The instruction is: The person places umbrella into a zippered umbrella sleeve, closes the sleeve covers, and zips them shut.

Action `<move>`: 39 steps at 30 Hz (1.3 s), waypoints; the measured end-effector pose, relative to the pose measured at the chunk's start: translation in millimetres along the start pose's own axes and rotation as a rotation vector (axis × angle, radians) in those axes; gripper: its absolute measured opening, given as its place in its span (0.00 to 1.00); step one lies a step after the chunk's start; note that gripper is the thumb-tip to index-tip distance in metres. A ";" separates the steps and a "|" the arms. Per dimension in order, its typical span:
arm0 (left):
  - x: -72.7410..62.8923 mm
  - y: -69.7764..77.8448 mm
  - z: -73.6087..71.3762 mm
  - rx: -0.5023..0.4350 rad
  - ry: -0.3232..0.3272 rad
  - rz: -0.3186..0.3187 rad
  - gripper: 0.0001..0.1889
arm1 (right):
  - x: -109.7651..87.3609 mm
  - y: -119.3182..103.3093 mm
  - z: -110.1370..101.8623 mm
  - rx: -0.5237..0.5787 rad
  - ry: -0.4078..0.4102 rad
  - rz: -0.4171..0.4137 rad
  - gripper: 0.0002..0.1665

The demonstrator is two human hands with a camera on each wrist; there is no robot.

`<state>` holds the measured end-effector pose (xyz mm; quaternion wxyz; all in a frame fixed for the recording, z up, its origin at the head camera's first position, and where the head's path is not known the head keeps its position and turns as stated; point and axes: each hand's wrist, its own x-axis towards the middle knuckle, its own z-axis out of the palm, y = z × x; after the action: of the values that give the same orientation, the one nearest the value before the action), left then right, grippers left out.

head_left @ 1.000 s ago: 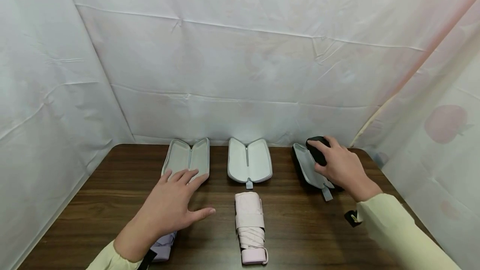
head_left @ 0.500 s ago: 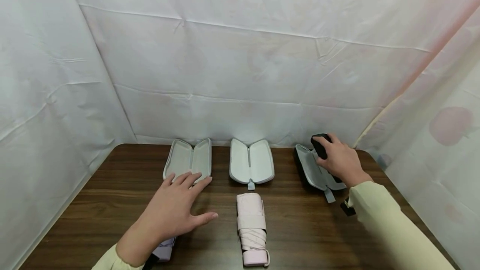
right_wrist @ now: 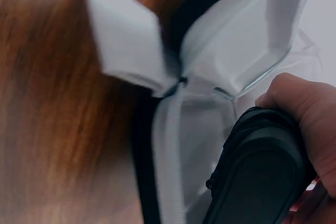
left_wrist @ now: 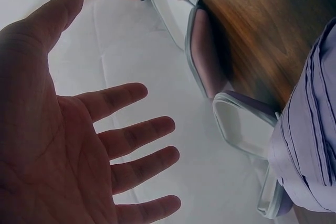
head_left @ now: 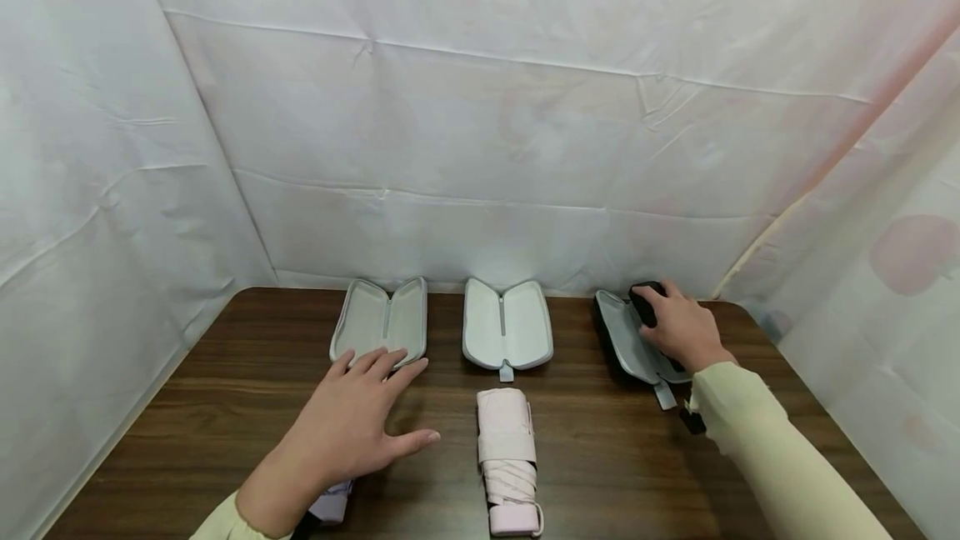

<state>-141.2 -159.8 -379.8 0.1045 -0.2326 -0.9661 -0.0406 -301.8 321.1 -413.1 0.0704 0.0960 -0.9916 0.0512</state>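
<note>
My right hand (head_left: 686,327) grips a black folded umbrella (right_wrist: 257,177) over the right half of an open black case (head_left: 628,348) with grey lining. The umbrella's end fills the near part of the right wrist view, and my thumb lies along its side. In the head view, the hand and wrist hide much of the umbrella. My left hand (head_left: 348,419) holds nothing, its fingers spread, over the table. Beneath that wrist lies a purple folded umbrella (left_wrist: 310,129), mostly hidden in the head view. A pink folded umbrella (head_left: 507,457) lies between the hands.
Two more open cases with pale linings, a left one (head_left: 380,319) and a middle one (head_left: 507,323), stand at the back edge of the dark wooden table (head_left: 210,407). A pale curtain (head_left: 480,107) hangs right behind them and along both sides.
My right hand lifted and tilted the black umbrella slightly, then lowered it again at the case's right half. The left hand stays nearly where it was, and the view has shifted a little.
</note>
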 end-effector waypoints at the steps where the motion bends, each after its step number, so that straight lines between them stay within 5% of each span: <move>1: 0.0 0.3 -0.1 -0.001 -0.005 -0.003 0.48 | -0.3 1.1 1.4 0.002 0.002 0.001 0.41; 19: -1.0 0.5 0.6 -0.026 -0.036 -0.011 0.49 | -1.8 14.9 18.9 0.013 -0.033 0.018 0.38; 29: -2.5 -0.1 5.0 -0.019 -0.002 0.006 0.49 | -6.6 19.0 19.9 -0.015 -0.063 0.019 0.36; 39: -3.6 2.1 3.8 -0.054 -0.024 0.018 0.46 | -13.2 31.6 27.8 0.067 -0.116 0.043 0.38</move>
<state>-137.7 -159.0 -384.2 0.0871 -0.2443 -0.9637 -0.0628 -298.8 351.2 -445.2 0.0082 0.0798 -0.9936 0.0800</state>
